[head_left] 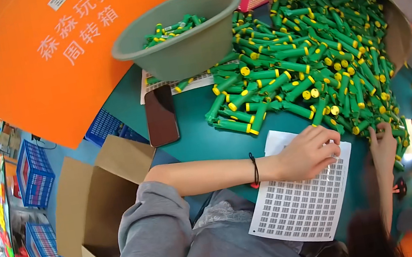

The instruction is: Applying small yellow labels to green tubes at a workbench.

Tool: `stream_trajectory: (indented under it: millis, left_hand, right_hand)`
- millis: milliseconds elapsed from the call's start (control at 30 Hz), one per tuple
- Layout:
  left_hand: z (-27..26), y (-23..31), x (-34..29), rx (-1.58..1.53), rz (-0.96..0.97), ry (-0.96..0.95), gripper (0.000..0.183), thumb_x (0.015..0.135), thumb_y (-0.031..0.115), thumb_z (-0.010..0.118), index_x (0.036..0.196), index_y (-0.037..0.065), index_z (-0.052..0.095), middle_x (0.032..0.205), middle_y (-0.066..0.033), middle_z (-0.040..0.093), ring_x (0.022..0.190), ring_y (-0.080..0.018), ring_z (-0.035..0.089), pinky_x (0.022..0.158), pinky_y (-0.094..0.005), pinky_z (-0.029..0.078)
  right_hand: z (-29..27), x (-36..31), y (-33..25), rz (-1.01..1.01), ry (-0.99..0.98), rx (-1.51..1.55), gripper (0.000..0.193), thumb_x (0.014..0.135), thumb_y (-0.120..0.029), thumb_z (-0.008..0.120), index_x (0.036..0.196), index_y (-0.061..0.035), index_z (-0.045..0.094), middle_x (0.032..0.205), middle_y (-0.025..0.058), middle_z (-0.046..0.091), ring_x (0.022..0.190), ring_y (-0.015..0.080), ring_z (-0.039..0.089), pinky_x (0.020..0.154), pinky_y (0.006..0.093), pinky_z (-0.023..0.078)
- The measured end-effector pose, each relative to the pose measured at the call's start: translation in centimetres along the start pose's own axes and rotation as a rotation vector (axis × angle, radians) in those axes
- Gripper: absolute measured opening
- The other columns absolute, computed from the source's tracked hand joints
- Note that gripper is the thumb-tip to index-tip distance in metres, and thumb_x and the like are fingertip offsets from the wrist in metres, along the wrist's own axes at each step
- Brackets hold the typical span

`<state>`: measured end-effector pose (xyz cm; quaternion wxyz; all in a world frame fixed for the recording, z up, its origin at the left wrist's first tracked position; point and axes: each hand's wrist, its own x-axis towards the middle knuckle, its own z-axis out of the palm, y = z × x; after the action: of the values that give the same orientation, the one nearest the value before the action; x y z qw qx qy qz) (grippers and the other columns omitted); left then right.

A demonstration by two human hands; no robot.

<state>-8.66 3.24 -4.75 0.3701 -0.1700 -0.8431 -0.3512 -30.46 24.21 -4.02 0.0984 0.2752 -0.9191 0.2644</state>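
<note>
1. The counter (202, 140) is a teal surface, and most of its right side is buried under a big heap of green tubes with yellow caps (311, 40) that spills out of a tipped cardboard box (398, 36).
2. A grey-green basin (180, 40) stands at the back and holds a smaller batch of the same tubes; a used label sheet lies partly under it, and a dark phone (161, 115) lies flat just beside it.
3. An open cardboard carton (98, 201) waits on the floor at the person's left, well apart from the heap.
4. The white sheet of small stickers (305, 199) lies on the counter's near edge, between the person and the heap, with its top rows already stripped.
5. The left hand (306, 154) rests on the sheet's upper part, fingers curled down and pinching at one sticker — whether it has lifted one, I cannot tell.
6. The right hand (383, 145) reaches into the foot of the heap, fingers bent among the tubes; whether it has closed on one I cannot tell.
7. To do this well, I judge: peel from a corner so the sticker comes off whole, press the sheet flat meanwhile, and draw a single tube clear — not a tangle.
</note>
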Motion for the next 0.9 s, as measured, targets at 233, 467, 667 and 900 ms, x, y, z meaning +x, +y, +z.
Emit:
stream_trajectory:
  millis: [233,467,667,900]
  left_hand:
    - [-0.7,0.0,0.5,-0.037,-0.044,0.129,0.049,0.080,0.018,0.075,0.124,0.008,0.055,0.125,-0.0147,0.053,0.116,-0.0359,0.051,0.099,-0.0451,0.041]
    - [-3.7,1.3,1.7,-0.461,-0.359,0.055,0.077,0.077,0.005,0.082,0.141,0.005,0.039,0.119,-0.0140,0.066,0.110,-0.0207,0.065,0.094,-0.0340,0.051]
    - [-3.5,1.4,1.3,-0.525,-0.563,0.015,0.061,0.081,0.003,0.078,0.133,0.005,0.046,0.112,-0.0112,0.068,0.102,-0.0168,0.066,0.090,-0.0308,0.051]
    - [-5.5,1.4,2.3,-0.327,-0.439,0.003,0.015,0.086,0.005,0.071,0.100,0.002,0.067,0.124,-0.0106,0.060,0.115,-0.0192,0.055,0.100,-0.0356,0.041]
  right_hand:
    - [-7.0,-4.0,-3.0,-0.005,0.062,0.281,0.024,0.092,-0.011,0.068,0.113,0.0000,0.064,0.091,0.0072,0.070,0.081,0.0135,0.066,0.068,0.0295,0.052]
    - [-3.0,-6.9,-11.7,-0.156,-0.337,0.885,0.031,0.083,0.007,0.071,0.113,0.0030,0.067,0.116,0.0101,0.062,0.106,0.0171,0.061,0.086,0.0271,0.053]
    - [-1.2,-8.8,-10.3,-0.130,-0.310,1.137,0.042,0.084,0.012,0.067,0.124,0.0035,0.058,0.122,0.0130,0.059,0.115,0.0218,0.059,0.093,0.0319,0.055]
    - [-1.0,-9.5,-10.3,0.034,-0.367,1.270,0.033,0.086,0.012,0.066,0.118,0.0076,0.056,0.115,0.0132,0.062,0.107,0.0186,0.062,0.092,0.0346,0.058]
